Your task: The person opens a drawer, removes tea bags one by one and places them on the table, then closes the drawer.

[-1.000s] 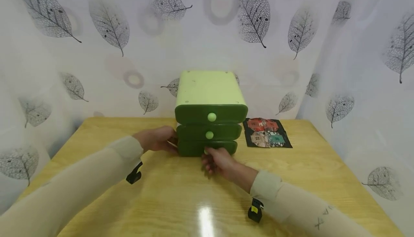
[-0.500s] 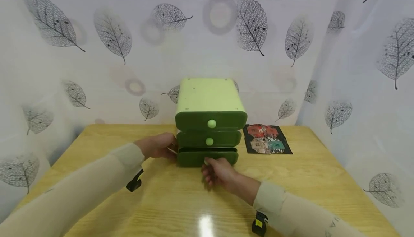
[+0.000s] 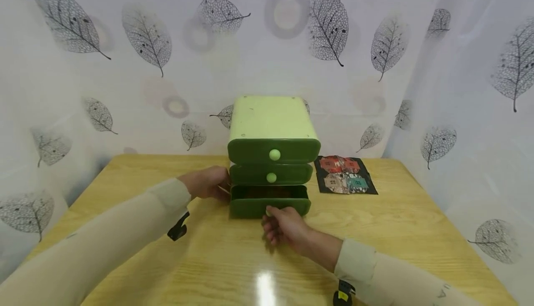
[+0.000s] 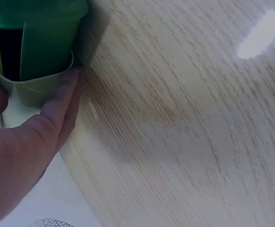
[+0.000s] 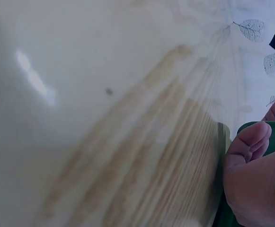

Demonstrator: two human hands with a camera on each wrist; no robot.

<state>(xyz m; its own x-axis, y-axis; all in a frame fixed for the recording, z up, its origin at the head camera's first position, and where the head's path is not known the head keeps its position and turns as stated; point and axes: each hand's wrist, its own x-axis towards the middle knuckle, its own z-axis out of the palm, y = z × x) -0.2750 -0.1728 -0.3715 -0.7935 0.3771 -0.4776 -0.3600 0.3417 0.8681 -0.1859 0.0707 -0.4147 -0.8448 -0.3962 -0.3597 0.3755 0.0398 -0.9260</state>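
Observation:
A small cabinet (image 3: 273,117) with a pale green body and three dark green drawers stands on the table in the head view. Its bottom drawer (image 3: 246,208) is pulled partway out, and something dark brownish shows inside. My right hand (image 3: 289,228) pinches that drawer's round knob, which the fingers mostly cover. Against the cabinet's left side rests my left hand (image 3: 207,181), low down near the drawers. In the left wrist view its extended fingers (image 4: 61,101) lie along the pale shell, beside the green drawer side (image 4: 52,49). Both upper drawers are closed.
A black sheet (image 3: 369,188) with red, beige and teal house-like pictures lies right of the cabinet on the wooden table (image 3: 208,259). A leaf-patterned curtain (image 3: 267,65) hangs behind and at both sides.
My right hand has drawn the bottom drawer toward me, from closed to partway out. My left hand has stayed against the cabinet's side.

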